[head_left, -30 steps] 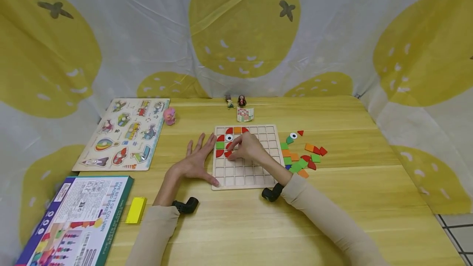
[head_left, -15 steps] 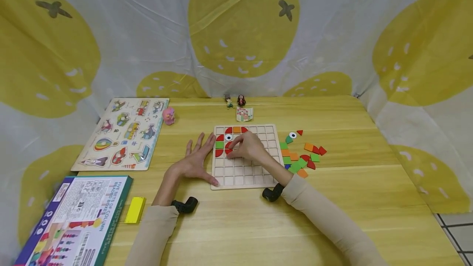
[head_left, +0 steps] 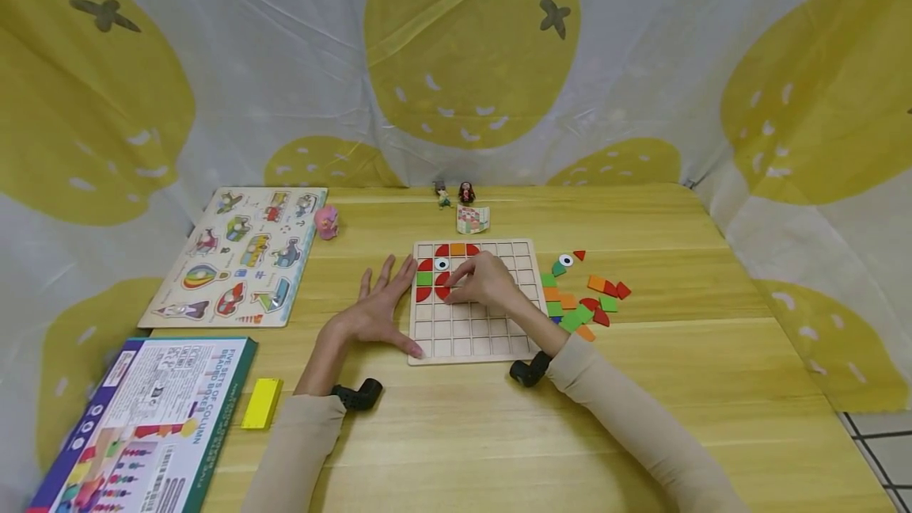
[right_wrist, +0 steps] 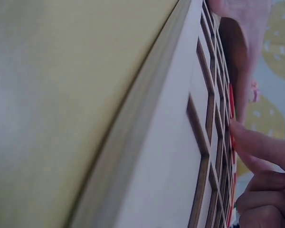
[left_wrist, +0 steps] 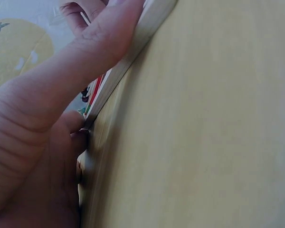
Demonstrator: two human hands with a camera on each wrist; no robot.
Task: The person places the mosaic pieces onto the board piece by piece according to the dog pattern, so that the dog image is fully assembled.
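A wooden grid board (head_left: 461,348) lies mid-table, with red quarter-circle tiles, an orange tile (head_left: 457,249), a green tile (head_left: 424,279) and a white eye tile (head_left: 442,264) in its upper-left cells. My left hand (head_left: 372,313) spreads along the board's left side, fingertips at the upper edge and thumb at the lower corner. Over the board, my right hand (head_left: 486,285) has its thumb and bent forefinger on a red quarter-circle tile (head_left: 442,293) in the grid. In the right wrist view, the thumb (right_wrist: 256,142) touches down by the red tiles; the forefinger's contact is partly hidden.
Loose coloured tiles (head_left: 573,319) lie right of the board. Behind it are a small picture card (head_left: 473,220) and two figurines (head_left: 466,193). A picture puzzle (head_left: 235,260), a pink toy (head_left: 326,222), a yellow block (head_left: 262,404) and a box (head_left: 150,418) stand left.
The right thumb and forefinger have shifted slightly right and up, and more of the red tiles beneath them shows. My left hand stays in place at the board's edge.
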